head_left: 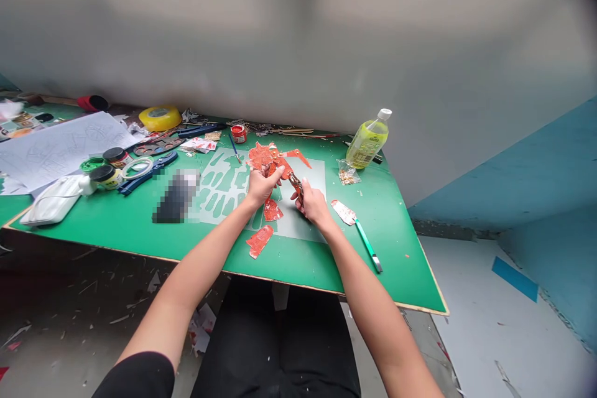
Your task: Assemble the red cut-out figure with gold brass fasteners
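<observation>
My left hand (263,186) is closed on an orange-red painted cut-out figure (262,155), holding it above the table. Round gold-coloured fasteners join several of its pieces, and a pointed limb sticks out to the right. Wrapped around a dark metal pair of pliers (295,183), my right hand (311,200) keeps the tool's jaws at the figure's lower right edge. Whether the jaws grip the piece is too small to tell. Below my left hand lie a loose red painted piece (273,211) and another red piece (260,241).
A green table (396,249) carries a pale stencil-like sheet (224,183). On the right are a yellow-green bottle (368,142), a small bag (349,173) of gold bits and a green-handled cutter (368,245). Paint jars (106,176), a white bottle (58,200) and drawings (60,146) crowd the left.
</observation>
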Available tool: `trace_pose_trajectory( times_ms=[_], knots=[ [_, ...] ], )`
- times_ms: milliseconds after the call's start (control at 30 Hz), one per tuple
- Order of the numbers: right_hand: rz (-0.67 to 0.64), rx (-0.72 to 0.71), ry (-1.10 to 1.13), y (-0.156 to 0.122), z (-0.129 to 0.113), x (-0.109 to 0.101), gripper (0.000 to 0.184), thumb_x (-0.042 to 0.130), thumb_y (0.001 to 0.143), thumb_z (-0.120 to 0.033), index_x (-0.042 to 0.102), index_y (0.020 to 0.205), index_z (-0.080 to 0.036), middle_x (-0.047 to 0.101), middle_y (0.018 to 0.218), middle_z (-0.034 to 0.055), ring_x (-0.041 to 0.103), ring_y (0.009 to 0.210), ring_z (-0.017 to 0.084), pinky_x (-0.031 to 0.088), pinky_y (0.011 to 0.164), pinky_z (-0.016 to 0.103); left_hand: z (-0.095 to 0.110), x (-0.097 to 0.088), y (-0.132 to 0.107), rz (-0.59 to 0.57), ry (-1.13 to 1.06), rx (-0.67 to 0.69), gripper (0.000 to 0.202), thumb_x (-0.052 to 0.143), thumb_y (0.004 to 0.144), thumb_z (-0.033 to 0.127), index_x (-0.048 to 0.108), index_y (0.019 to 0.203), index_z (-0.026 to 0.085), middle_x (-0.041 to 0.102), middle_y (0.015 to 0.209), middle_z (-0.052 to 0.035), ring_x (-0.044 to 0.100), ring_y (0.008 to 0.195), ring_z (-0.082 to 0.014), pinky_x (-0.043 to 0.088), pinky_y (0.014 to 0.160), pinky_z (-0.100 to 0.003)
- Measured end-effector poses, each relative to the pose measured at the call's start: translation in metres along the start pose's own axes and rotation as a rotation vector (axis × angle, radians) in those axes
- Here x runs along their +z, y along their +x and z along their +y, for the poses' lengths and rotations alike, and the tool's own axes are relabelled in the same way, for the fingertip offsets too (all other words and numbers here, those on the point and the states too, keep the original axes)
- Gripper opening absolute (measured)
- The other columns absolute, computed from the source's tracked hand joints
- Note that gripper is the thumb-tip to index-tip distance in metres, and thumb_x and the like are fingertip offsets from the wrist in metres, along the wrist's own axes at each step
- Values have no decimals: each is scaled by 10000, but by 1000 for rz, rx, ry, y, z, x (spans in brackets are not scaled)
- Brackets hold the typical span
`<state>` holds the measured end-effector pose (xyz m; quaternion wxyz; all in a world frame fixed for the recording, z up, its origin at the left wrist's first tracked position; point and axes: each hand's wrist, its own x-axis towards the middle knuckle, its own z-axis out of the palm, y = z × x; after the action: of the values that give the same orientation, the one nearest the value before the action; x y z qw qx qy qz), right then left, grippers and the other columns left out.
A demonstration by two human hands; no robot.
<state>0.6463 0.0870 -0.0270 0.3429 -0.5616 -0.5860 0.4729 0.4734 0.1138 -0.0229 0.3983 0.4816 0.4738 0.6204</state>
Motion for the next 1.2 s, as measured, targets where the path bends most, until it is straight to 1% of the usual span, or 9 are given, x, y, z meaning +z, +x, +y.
trace_pose_trajectory(
  times_ms=[100,200,333,433,600,700,833,967,1200],
  knots=[
    [6,-7,-26,-1,-2,-1,808,235,1004,-806,686,683,-218,593,549,26,551,540,173,419,590,294,2,0,-2,-17,14,0,385,841,809,452,663,601,182,621,555,-13,556,500,-129,452,522,-269],
    [8,-19,-60,-4,-3,-1,801,218,1021,-777,680,673,-224,591,550,24,570,571,184,424,641,305,4,0,-4,-40,29,-7,375,837,812,441,670,602,179,638,574,-17,565,510,-128,469,547,-269],
    [37,-35,-150,-6,-5,-2,761,197,1067,-668,657,645,-233,610,578,36,585,608,205,423,700,323,3,0,-4,-45,21,-32,363,849,797,432,671,611,175,648,595,-18,575,517,-127,485,565,-271],
    [46,-46,-201,-6,-6,-2,732,182,1090,-589,632,630,-240,625,601,45,588,630,218,415,735,332,2,-1,-4,-49,23,-19,354,840,811,436,695,628,171,660,612,-22,582,526,-128,487,570,-271],
    [58,-55,-222,-3,-3,-3,691,180,1101,-528,591,619,-253,621,591,50,593,635,233,404,723,334,2,-2,-4,-58,27,-15,367,835,818,437,691,601,178,656,592,-23,580,523,-133,489,574,-278],
    [57,-58,-240,0,0,-2,657,184,1102,-501,575,633,-259,618,598,53,586,625,234,397,705,336,1,-1,-4,-61,12,-22,347,840,814,429,703,617,178,668,608,-27,581,525,-134,485,563,-277],
    [75,-90,-265,2,4,-4,560,264,1096,-478,597,704,-259,644,628,54,610,660,240,405,706,330,1,0,-3,-53,8,-14,353,842,814,412,682,600,182,650,583,-21,583,528,-135,487,575,-276],
    [80,-118,-269,3,6,-4,468,363,1073,-493,612,754,-258,650,639,47,626,692,240,408,711,319,2,0,-3,-47,9,-21,349,848,817,414,684,614,182,654,590,-19,575,519,-134,480,564,-276],
    [100,-87,-254,3,7,-3,448,402,1058,-519,630,782,-249,668,667,62,636,712,250,416,706,325,5,0,-4,-60,11,-16,346,840,832,397,687,614,176,661,608,-27,586,550,-139,477,586,-278]
  ],
)
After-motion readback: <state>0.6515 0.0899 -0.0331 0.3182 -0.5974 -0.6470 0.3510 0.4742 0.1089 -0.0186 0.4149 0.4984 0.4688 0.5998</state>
